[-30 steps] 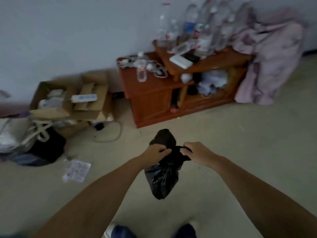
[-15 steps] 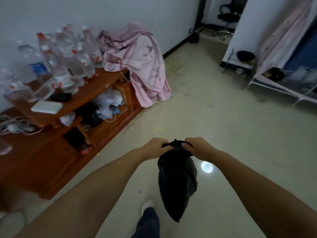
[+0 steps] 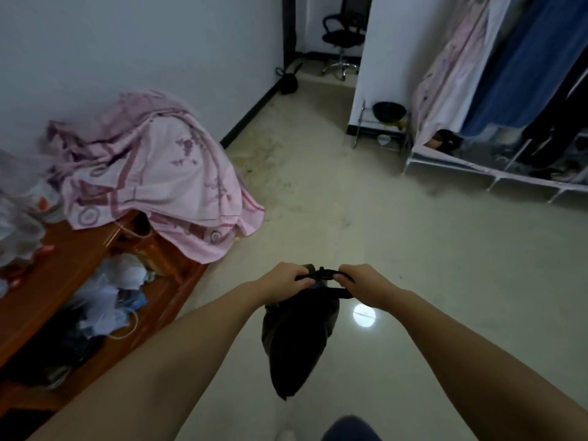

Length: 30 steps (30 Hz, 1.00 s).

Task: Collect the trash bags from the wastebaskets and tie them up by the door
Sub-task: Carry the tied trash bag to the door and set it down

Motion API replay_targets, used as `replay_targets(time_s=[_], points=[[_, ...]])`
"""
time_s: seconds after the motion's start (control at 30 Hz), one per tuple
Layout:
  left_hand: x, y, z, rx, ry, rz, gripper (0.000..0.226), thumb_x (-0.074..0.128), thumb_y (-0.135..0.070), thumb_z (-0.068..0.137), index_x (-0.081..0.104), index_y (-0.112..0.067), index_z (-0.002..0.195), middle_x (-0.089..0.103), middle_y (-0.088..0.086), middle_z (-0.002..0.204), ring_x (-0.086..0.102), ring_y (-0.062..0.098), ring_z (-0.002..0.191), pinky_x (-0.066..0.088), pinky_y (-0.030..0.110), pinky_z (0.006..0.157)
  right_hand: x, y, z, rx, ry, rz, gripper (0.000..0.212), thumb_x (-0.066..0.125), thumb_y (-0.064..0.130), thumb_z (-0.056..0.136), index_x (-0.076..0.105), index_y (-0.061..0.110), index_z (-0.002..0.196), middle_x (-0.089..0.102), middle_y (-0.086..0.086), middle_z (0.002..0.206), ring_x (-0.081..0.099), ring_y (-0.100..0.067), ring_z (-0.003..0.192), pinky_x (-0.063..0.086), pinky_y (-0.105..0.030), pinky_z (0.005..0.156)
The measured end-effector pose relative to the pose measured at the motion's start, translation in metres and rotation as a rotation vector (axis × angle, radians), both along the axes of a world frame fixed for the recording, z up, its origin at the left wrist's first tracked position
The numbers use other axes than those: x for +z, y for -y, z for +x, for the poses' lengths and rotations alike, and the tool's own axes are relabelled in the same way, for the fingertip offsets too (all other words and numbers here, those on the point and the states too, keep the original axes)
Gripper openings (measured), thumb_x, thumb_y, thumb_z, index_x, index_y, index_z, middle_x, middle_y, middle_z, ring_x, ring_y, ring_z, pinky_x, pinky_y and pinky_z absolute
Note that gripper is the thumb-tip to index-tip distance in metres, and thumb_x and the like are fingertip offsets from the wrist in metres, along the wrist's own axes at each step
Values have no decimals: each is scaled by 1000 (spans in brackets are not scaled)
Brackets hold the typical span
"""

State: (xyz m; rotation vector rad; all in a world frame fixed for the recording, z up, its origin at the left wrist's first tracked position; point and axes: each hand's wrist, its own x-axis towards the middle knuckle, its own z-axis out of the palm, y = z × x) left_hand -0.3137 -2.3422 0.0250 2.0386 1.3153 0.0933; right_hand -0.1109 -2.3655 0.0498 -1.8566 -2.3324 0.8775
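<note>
A small black trash bag (image 3: 297,338) hangs in front of me above the floor. My left hand (image 3: 283,281) and my right hand (image 3: 362,283) each pinch one end of its twisted top, which stretches as a thin black band between them. The bag's body droops below my hands to a point. A second black bag (image 3: 288,82) sits on the floor by the far doorway.
A brown wooden cabinet (image 3: 79,259) with clutter runs along the left, a pink cloth (image 3: 152,173) draped over its far end. A fabric wardrobe (image 3: 509,100) and a small metal rack (image 3: 383,128) stand at the right. An office chair (image 3: 342,39) shows through the doorway.
My view has swung right, from the cabinet and boxes toward the doorway. Both hands have kept hold of the bag's top, which is now pulled out flat between them.
</note>
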Motion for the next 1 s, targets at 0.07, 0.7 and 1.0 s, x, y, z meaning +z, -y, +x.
replay_targets(time_s=[0.07, 0.7, 1.0], points=[[0, -44, 9, -26, -15, 16, 30, 49, -32, 94, 63, -5, 89, 64, 13, 86, 58, 24, 82, 39, 32, 70, -1, -40, 9, -13, -7, -8, 26, 40, 29, 98, 47, 14, 78, 48, -2, 68, 48, -24, 72, 34, -32, 64], [-6, -550, 107, 103, -6, 36, 26, 50, -31, 93, 51, -14, 73, 47, -3, 63, 49, 20, 69, 33, 30, 63, 6, -560, 108, 109, -3, -20, 29, 39, 27, 99, 43, 13, 74, 42, 4, 63, 45, -24, 70, 32, -31, 62], [-5, -819, 67, 106, -47, 30, 25, 50, -34, 93, 52, -17, 75, 48, -3, 66, 50, 20, 69, 35, 31, 62, 6, -829, 70, 108, -30, 32, 25, 41, 26, 98, 47, 13, 78, 49, -3, 70, 46, -22, 73, 28, -31, 58]])
